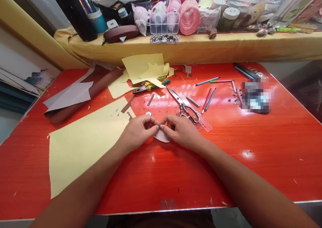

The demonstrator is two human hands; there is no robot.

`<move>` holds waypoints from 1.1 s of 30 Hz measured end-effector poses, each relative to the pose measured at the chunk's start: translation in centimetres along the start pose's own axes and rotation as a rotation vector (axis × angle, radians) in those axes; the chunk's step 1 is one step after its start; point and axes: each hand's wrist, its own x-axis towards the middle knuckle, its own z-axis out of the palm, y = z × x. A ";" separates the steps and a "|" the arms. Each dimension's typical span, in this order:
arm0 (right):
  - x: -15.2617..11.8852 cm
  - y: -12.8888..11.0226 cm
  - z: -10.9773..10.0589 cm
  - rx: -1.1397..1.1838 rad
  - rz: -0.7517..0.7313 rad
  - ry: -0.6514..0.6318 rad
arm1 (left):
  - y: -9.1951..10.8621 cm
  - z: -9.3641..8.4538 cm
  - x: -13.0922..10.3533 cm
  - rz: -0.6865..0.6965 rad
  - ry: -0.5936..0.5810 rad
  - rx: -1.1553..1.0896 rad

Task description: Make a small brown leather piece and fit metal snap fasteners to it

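Observation:
Both hands meet at the middle of the red table. A small pale piece point(162, 136) with a curved lower edge hangs between them, its material too small to tell. My left hand point(139, 129) pinches its top edge from the left, thumb and fingers pressed together. From the right, my right hand point(181, 130) pinches the same edge, the fingertips of both hands almost touching. Just beyond the right hand lie the scissors point(182, 103) with black-rimmed handles, and a clear pink ruler point(205, 122). A small white round item point(148, 114) rests beyond the left fingers.
Yellow sheet point(85, 144) lies at the left, with folded brown material point(100, 90) behind it. Pliers point(151, 86) and yellow paper scraps point(144, 66) sit farther back. Pens point(210, 98) and small metal parts point(236, 101) are at the right. A cluttered yellow-draped ledge point(201, 48) borders the back.

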 end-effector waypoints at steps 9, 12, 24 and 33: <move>0.0 0.1 0.1 0.005 -0.011 -0.005 | -0.2 0.1 0.0 -0.002 -0.011 0.010; 0.0 0.2 0.1 0.009 -0.013 -0.006 | -0.2 0.0 0.0 0.001 -0.005 0.020; 0.0 0.1 0.0 0.013 -0.016 -0.005 | -0.1 0.1 -0.1 -0.011 0.008 0.010; 0.0 0.1 0.1 -0.026 -0.002 -0.008 | -0.3 0.0 0.0 -0.020 -0.022 0.032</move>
